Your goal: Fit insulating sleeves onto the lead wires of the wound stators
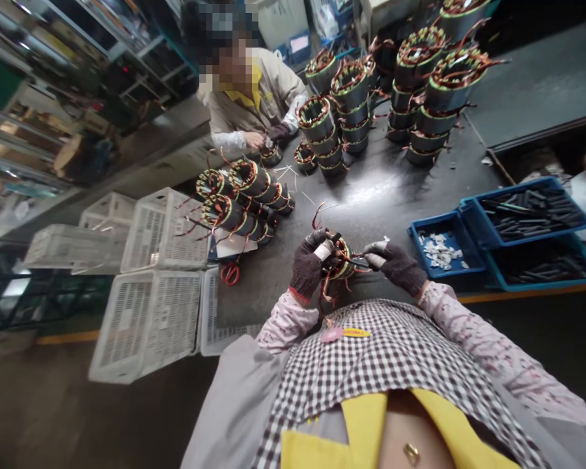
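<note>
A motor stator [342, 266] with copper windings and loose lead wires rests on the table close to my apron. My left hand [311, 260], in a dark knit glove with white wrapping on a finger, grips its left side, the fingers at the windings and a short black piece. From the right, my right hand [395, 264], gloved alike, reaches to the stator's edge. Its thumb and fingers are closed on something thin and dark among the leads, too small to name. Part of the stator's rim is hidden behind my left fingers.
Stacked stators [354, 107] stand at the back; more stacks [247, 195] stand left. Red-handled scissors [230, 273] lie at the left edge by white crates [151, 299]. Right, blue bins [498, 277] hold black sleeves and white pieces. Across the table a co-worker [254, 98] handles a stator.
</note>
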Demonstrator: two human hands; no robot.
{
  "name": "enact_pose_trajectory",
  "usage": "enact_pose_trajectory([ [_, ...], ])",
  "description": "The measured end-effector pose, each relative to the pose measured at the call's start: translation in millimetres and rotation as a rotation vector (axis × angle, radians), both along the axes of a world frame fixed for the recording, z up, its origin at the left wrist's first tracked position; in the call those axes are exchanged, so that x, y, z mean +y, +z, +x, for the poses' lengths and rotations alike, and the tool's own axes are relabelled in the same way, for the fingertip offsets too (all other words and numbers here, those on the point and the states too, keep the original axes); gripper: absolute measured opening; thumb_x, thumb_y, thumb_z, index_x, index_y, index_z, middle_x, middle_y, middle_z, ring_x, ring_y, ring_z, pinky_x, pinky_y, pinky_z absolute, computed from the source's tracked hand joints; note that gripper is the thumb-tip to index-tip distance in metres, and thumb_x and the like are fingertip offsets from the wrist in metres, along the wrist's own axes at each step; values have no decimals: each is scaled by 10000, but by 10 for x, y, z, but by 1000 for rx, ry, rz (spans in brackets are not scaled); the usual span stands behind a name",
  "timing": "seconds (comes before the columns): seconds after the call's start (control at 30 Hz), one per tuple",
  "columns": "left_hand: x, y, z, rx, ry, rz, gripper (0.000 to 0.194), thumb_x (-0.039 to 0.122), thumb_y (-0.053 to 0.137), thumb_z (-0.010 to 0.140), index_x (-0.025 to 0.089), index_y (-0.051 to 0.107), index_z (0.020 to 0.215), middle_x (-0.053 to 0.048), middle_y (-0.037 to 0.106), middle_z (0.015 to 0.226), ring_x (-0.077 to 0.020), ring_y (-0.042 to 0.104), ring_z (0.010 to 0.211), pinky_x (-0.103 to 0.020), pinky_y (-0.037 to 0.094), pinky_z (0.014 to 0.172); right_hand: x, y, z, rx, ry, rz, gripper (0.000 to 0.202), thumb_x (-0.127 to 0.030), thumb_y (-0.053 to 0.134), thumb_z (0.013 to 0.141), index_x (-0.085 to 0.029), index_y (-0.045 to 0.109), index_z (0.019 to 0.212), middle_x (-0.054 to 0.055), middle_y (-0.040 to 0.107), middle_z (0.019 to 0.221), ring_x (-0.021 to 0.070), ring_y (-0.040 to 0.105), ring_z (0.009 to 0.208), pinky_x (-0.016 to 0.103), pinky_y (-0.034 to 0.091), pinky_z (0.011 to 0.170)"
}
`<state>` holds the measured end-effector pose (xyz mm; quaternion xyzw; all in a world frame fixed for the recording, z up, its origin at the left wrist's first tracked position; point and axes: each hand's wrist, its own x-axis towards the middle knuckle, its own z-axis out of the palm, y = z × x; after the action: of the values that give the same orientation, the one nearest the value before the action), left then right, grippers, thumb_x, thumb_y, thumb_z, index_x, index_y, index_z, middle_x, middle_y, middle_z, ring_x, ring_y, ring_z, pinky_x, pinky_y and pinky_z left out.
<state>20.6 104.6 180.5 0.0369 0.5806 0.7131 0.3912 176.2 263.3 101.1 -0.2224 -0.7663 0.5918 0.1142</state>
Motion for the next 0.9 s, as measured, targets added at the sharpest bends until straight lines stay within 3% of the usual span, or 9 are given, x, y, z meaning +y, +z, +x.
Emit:
enact_pose_trajectory([
  [0.13, 3, -48, 8, 41, -30, 14, 494, 402, 1019, 595, 182, 752, 947, -18, 770, 789, -115, 654, 555, -236, 520, 504, 0, 17, -35, -26, 59, 16, 255, -435, 627, 922, -220, 763, 942, 50, 763, 871, 203, 664, 797, 339, 560, 769],
  [0.3, -10, -55, 12, 55, -35, 21, 483, 394, 1015, 590, 190, 759, 946, -13, 773, 797, -112, 649, 565, -240, 511, 514, 79, 1, 111, -22, -117, 86, 283, -464, 611, 943, -231, 763, 997, 62, 762, 921, 221, 678, 860, 384, 568, 868],
  [0.4, -7, -42, 17, 78, -41, 13, 470, 401, 1010, 590, 192, 757, 926, -14, 773, 799, -110, 640, 566, -245, 505, 519, 57, -9, 83, -6, -49, 137, 242, -433, 632, 912, -233, 766, 934, 70, 774, 952, 233, 687, 911, 393, 562, 905],
  [0.6, 35, -22, 50, 138, -74, -49, 448, 414, 985, 604, 181, 759, 914, -11, 737, 726, -124, 617, 571, -275, 501, 565, -66, 5, -217, -83, 113, -123, 322, -481, 615, 934, -197, 765, 952, 15, 739, 744, 166, 648, 670, 279, 544, 650],
  [0.67, 50, -8, 53, 173, -85, -71, 422, 390, 980, 599, 183, 754, 890, -8, 734, 739, -134, 630, 606, -295, 523, 616, -44, 21, -256, -85, 162, -156, 357, -518, 616, 941, -196, 771, 939, 16, 732, 715, 172, 661, 668, 281, 551, 646],
  [0.77, 58, 43, 52, 240, -63, -74, 380, 324, 984, 591, 198, 751, 864, -15, 757, 832, -155, 676, 725, -336, 565, 758, 55, 123, -160, -50, 69, -46, 344, -522, 646, 932, -211, 789, 972, 73, 796, 900, 221, 723, 838, 351, 601, 788],
  [0.83, 64, 89, 70, 269, -39, -72, 390, 282, 984, 601, 214, 757, 911, -15, 767, 893, -165, 697, 798, -345, 572, 827, 109, 278, -46, 7, -85, 27, 367, -513, 653, 939, -224, 782, 1125, 100, 806, 1061, 244, 737, 944, 402, 607, 885],
  [0.9, 83, 130, 115, 263, -45, -69, 466, 264, 984, 598, 225, 752, 1001, -3, 763, 899, -156, 696, 794, -328, 573, 816, 114, 496, 27, 92, -124, 5, 463, -518, 666, 948, -236, 723, 1310, 98, 799, 1140, 245, 742, 988, 416, 610, 917],
])
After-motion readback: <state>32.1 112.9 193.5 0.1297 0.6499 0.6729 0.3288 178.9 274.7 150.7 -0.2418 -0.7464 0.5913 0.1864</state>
